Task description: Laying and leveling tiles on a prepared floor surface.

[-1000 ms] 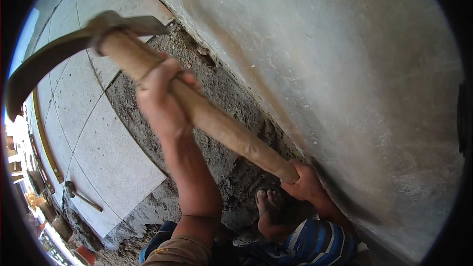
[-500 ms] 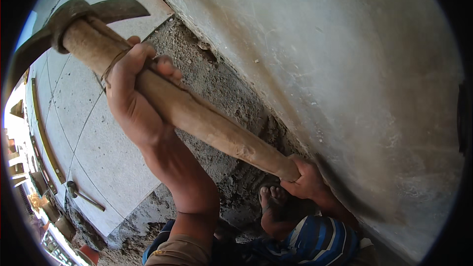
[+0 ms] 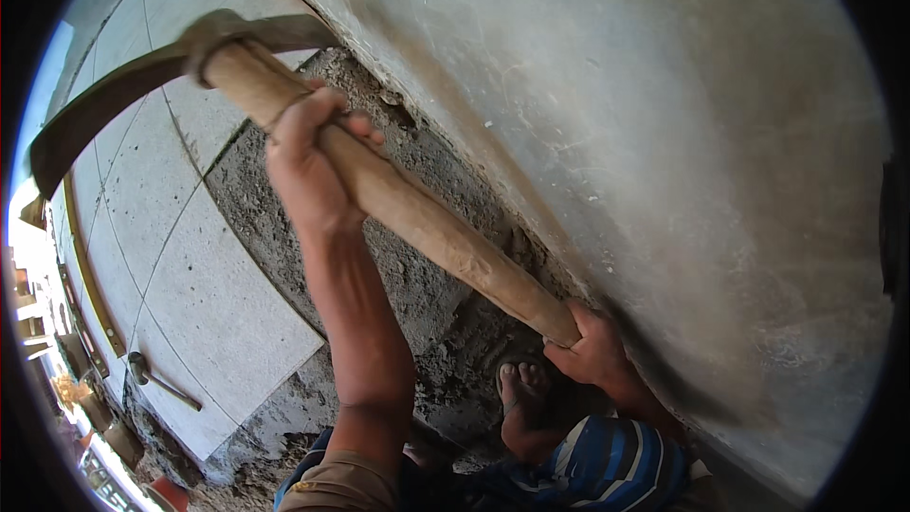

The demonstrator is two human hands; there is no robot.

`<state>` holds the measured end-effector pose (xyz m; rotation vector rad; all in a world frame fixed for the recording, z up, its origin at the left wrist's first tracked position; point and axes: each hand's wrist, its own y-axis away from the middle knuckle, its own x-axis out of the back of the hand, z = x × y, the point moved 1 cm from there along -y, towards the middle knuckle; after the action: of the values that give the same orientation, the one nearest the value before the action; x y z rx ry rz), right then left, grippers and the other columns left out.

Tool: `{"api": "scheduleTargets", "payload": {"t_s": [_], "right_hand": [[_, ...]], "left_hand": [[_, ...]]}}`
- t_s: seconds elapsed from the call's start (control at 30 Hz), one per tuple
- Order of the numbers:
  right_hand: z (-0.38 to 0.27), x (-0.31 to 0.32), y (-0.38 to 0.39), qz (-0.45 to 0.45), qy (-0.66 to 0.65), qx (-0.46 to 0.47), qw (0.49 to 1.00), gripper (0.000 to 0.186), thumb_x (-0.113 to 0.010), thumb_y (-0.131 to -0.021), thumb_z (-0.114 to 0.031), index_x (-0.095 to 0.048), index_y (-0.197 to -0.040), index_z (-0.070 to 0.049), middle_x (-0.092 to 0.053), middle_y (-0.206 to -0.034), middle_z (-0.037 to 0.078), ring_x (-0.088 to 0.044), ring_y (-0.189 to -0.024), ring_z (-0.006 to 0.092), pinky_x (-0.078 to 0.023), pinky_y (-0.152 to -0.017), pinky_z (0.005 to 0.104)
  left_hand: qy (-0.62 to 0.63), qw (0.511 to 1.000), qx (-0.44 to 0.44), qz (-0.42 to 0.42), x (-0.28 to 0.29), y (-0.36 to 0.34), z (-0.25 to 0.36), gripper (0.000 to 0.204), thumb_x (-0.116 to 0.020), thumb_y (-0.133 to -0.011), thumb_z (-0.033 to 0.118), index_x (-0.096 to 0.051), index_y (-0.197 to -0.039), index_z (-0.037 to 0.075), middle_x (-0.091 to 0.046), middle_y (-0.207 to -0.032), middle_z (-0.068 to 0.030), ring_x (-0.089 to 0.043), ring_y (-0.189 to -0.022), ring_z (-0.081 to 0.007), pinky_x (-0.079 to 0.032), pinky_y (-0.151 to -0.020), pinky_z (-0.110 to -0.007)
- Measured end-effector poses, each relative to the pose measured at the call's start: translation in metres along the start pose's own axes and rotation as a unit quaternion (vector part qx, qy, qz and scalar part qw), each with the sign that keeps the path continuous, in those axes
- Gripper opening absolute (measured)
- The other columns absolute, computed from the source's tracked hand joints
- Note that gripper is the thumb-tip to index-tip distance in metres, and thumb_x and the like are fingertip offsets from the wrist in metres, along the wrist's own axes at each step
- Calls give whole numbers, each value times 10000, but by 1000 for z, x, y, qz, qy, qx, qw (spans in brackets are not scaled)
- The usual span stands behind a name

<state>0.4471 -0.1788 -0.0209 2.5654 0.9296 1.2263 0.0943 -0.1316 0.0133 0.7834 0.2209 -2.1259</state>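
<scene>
Both my hands grip a pickaxe (image 3: pixel 431 232) with a thick wooden handle, held aslant from upper left to lower right. My left hand (image 3: pixel 318 156) is closed round the handle a little below the dark metal head. At the handle's butt end, my right hand (image 3: pixel 592 346) is wrapped tightly, close to the wall. The curved head (image 3: pixel 114 100) hangs over the pale floor tiles, one end reaching left and the other toward the foot of the wall. Below the handle lies a strip of rough grey dirt (image 3: pixel 398 275).
A grey plastered wall (image 3: pixel 664 133) rises along the right. Pale tiles (image 3: pixel 227 322) cover the floor at left, with a hammer (image 3: pixel 161 379) and a long yellowish bar (image 3: pixel 90 275) lying on them. My bare foot (image 3: pixel 521 384) stands on the dirt beside the wall.
The pickaxe head and my left hand have moved right and slightly down, bringing the head's short end nearer the wall. My right hand has stayed almost in place at the butt.
</scene>
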Motion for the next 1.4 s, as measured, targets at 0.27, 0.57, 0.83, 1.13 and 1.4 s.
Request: {"api": "scheduleTargets", "payload": {"t_s": [0.27, 0.57, 0.83, 1.13, 1.4], "right_hand": [[27, -16, -13, -25, 40, -65, 997, 402, -767, -725, -239, -640, -1056, -48, -692, -914, 249, -674, -918, 461, -543, -761, 491], [-12, -11, 3, -33, 1, -38, 999, 424, -749, -737, -243, -635, -1105, -66, -688, -905, 249, -676, -907, 459, -539, -755, 501], [8, -24, -14, -25, 36, -82, 996, 394, -737, -734, -230, -633, -1057, -28, -683, -924, 255, -670, -894, 464, -534, -762, 493], [-7, -10, 6, 0, 9, -73, 997, 381, -756, -713, -168, -630, -1037, -12, -674, -881, 243, -693, -852, 391, -534, -758, 441], [30, -15, 0, -26, 81, -124, 989, 426, -759, -729, -253, -625, -1067, -31, -690, -929, 253, -674, -908, 458, -536, -761, 499]], "left_hand": [[-47, 990, 113, 75, 14, -14, -78, 175, -611, -860, 130, -615, -865, -44, -602, -692, -107, -594, -526, -207, -526, -490, -338], [-22, 1000, 7, 17, 21, -5, 5, 198, -606, -865, 108, -585, -995, -39, -611, -799, -115, -626, -617, -191, -568, -550, -329], [-65, 982, 151, 90, 39, -35, -88, 184, -643, -864, 143, -600, -919, -28, -598, -745, -102, -614, -588, -204, -552, -525, -366], [-19, 998, 61, 24, 14, -12, -10, 232, -612, -863, 125, -589, -1013, -51, -605, -762, -114, -623, -590, -197, -565, -535, -347], [-63, 988, 101, 100, 31, -2, -74, 186, -621, -856, 149, -606, -915, -27, -603, -704, -113, -599, -541, -211, -545, -536, -352]]}}
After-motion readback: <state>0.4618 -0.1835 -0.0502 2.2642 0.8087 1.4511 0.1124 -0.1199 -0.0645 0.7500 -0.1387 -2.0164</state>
